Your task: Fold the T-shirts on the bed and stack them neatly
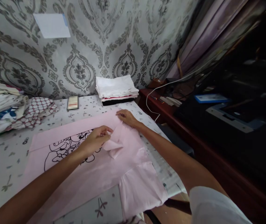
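A pink T-shirt (95,183) with a black line drawing on its front lies spread over the patterned sheet. Its far side is folded inward, and one sleeve hangs toward me at the near right edge. My left hand (98,138) pinches a raised piece of the shirt, probably the other sleeve, above the printed drawing. At the shirt's far right, my right hand (126,118) has its fingers closed on the fabric near the shoulder fold. Part of the drawing is hidden by my left hand and forearm.
A folded clothes stack (116,87) stands against the patterned wall. Crumpled clothes (4,105) are heaped at the left, with a small boxy item (72,103) nearby. Beyond the right edge, a dark red wooden desk (207,152) carries a white cable (161,88) and a blue-white packet (211,98).
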A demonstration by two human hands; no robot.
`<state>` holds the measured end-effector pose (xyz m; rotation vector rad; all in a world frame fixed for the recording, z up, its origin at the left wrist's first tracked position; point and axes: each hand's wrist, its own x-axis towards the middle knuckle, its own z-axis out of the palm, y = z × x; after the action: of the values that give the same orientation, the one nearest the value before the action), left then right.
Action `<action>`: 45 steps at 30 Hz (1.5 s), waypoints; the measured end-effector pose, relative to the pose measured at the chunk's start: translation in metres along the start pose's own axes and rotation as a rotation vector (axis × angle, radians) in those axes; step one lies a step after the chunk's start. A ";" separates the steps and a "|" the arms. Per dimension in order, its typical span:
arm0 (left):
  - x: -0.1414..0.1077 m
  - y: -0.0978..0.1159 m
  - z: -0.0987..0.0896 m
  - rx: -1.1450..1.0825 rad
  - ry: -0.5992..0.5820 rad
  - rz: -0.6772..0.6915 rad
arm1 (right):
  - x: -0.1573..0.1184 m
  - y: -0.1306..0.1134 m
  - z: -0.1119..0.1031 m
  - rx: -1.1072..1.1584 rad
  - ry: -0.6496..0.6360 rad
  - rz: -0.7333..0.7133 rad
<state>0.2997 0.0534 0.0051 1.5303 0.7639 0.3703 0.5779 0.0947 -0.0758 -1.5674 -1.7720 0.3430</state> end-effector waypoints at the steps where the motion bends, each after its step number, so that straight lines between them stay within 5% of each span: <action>1: 0.000 0.002 0.000 -0.040 0.001 -0.035 | 0.000 0.000 0.000 0.011 0.002 0.007; 5: -0.001 0.010 0.002 -0.262 0.017 -0.105 | -0.001 -0.003 -0.001 0.060 0.005 0.044; 10: 0.003 0.041 -0.013 -0.304 0.123 0.029 | 0.000 -0.011 -0.003 0.140 0.023 0.122; 16: 0.007 0.068 -0.006 -0.190 0.059 0.097 | -0.017 -0.059 -0.022 0.307 0.267 0.354; 18: 0.006 0.066 0.006 -0.179 -0.062 0.122 | -0.039 -0.082 -0.031 0.571 0.177 0.589; 21: 0.002 0.058 0.019 -0.244 -0.324 0.095 | -0.083 -0.112 -0.041 0.976 -0.143 0.932; 24: 0.001 0.044 0.014 -0.233 -0.341 0.020 | -0.121 -0.129 -0.046 1.132 -0.171 1.104; 30: -0.002 0.003 -0.014 -0.084 0.063 -0.307 | -0.148 -0.135 -0.046 1.104 -0.164 1.006; 38: -0.019 -0.013 0.016 -0.458 0.041 -0.478 | -0.147 -0.147 -0.039 1.510 -0.012 0.936; 41: -0.015 -0.016 0.032 -0.638 0.000 -0.432 | -0.145 -0.152 -0.039 1.608 -0.009 0.876; 45: -0.011 -0.018 0.035 -0.754 0.121 -0.302 | -0.148 -0.159 -0.040 1.544 0.005 0.859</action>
<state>0.3101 0.0187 -0.0140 0.6807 0.8125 0.4591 0.4848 -0.0899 0.0013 -0.9259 -0.2730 1.5954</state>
